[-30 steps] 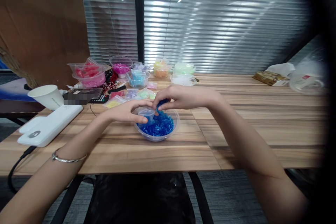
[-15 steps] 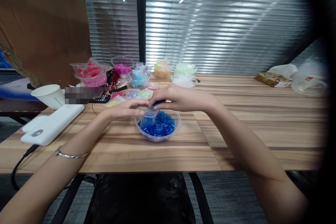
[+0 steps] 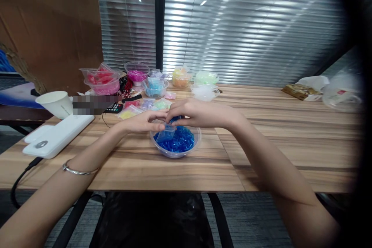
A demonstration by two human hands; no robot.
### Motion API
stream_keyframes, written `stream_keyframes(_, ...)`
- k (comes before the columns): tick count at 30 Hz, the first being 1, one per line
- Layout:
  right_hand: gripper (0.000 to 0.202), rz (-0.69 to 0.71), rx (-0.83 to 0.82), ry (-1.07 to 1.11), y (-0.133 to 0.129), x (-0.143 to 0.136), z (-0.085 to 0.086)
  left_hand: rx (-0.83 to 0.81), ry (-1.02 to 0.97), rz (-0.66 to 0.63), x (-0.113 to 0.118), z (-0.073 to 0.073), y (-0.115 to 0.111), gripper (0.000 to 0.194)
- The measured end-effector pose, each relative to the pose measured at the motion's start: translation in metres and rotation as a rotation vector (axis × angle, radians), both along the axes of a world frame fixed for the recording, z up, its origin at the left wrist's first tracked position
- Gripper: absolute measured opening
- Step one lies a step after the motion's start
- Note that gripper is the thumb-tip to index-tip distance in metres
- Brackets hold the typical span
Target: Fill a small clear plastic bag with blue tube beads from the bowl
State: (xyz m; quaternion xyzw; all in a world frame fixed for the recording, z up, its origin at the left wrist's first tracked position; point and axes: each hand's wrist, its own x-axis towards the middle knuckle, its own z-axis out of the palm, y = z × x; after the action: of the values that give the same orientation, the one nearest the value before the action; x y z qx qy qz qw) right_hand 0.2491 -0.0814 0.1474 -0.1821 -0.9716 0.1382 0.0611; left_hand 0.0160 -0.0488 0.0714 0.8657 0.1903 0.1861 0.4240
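A clear plastic bowl (image 3: 176,155) stands on the wooden table, holding many short blue tube-like pieces (image 3: 183,140). Over its left side, my left hand (image 3: 147,121) grips a small clear plastic bag (image 3: 166,133) by its upper edge. The bag hangs tilted down into the bowl. My right hand (image 3: 192,113) is bent over the mouth of the bag, its fingertips closed on some of the blue pieces. Both hands nearly touch above the bowl. The far rim of the bowl is hidden behind my fingers.
Bowls of red (image 3: 101,79), magenta (image 3: 137,74), light blue (image 3: 155,87), orange (image 3: 181,77) and white (image 3: 205,92) items line the back. Small filled bags (image 3: 130,111) lie before them. A paper cup (image 3: 55,102) and white device (image 3: 58,137) stand left; a gold-coloured packet (image 3: 302,91) lies right.
The view has shifted slightly. My right fingertips have come lower, closer to the mouth of the bag, with blue pieces in them. My left hand keeps its hold on the bag.
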Motion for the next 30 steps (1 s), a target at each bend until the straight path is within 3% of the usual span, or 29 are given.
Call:
stream_keyframes(8,0.023,-0.031,-0.032,0.007,-0.0018,0.0029,0.0039,-0.133,-0.082,0.080,0.0057,-0.0050,-0.0045,0.061)
stream_keyframes(16,0.030,-0.010,-0.071,0.091,-0.0034,0.0034,0.0047,-0.072,-0.093,0.099,0.0078,-0.0054,-0.0040,0.056)
stream_keyframes(24,0.030,0.026,-0.117,0.130,-0.0025,0.0017,0.0026,0.021,-0.107,0.063,0.0089,-0.0058,-0.0046,0.039)
stream_keyframes(30,0.030,0.021,-0.094,0.151,-0.0029,0.0027,0.0052,-0.024,-0.092,0.067,0.0076,-0.0074,-0.0056,0.041)
